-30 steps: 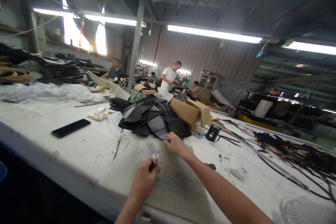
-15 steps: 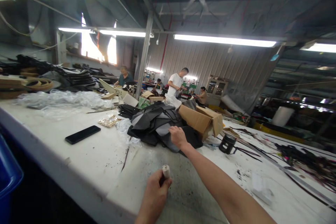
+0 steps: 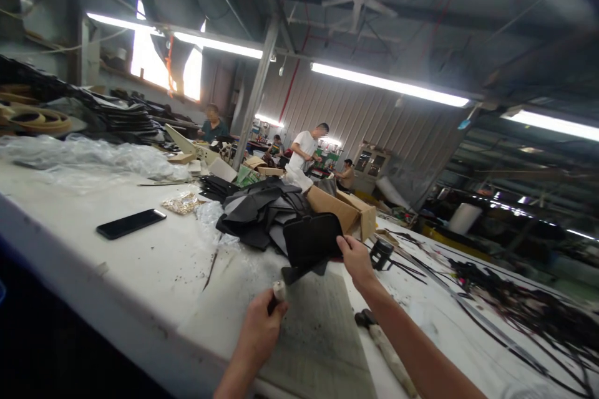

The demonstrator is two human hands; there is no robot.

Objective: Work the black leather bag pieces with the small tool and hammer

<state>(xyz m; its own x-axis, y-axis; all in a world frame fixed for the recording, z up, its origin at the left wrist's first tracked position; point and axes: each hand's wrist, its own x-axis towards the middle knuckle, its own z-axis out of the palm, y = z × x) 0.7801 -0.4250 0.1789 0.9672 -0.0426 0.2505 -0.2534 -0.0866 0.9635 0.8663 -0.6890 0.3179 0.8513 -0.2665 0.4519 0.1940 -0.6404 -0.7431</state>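
Observation:
My right hand [image 3: 356,257] pinches the edge of a flat black piece [image 3: 311,240] with rounded corners, held up in front of the pile of black and grey pieces [image 3: 257,209]. Lower down, my left hand [image 3: 262,319] is closed round a small pale cylindrical object [image 3: 279,290], its end sticking up from the fist. Beneath my hands lies a greyish-green board [image 3: 322,330] on the white table [image 3: 135,262]. A hammer-like tool with a pale wrapped handle [image 3: 389,352] rests beside the board, partly behind my right forearm.
A phone [image 3: 131,224], a bag of small beige parts [image 3: 181,202] and clear plastic [image 3: 93,159] lie to the left. Behind the pile stands a cardboard box [image 3: 333,207]; a black mug [image 3: 381,254] and dark straps [image 3: 510,305] are on the right. Several people work farther back.
My right hand has moved from the pile to the right and now holds up a black piece. The view has shifted and tilted; the board and the hammer-like tool show more clearly.

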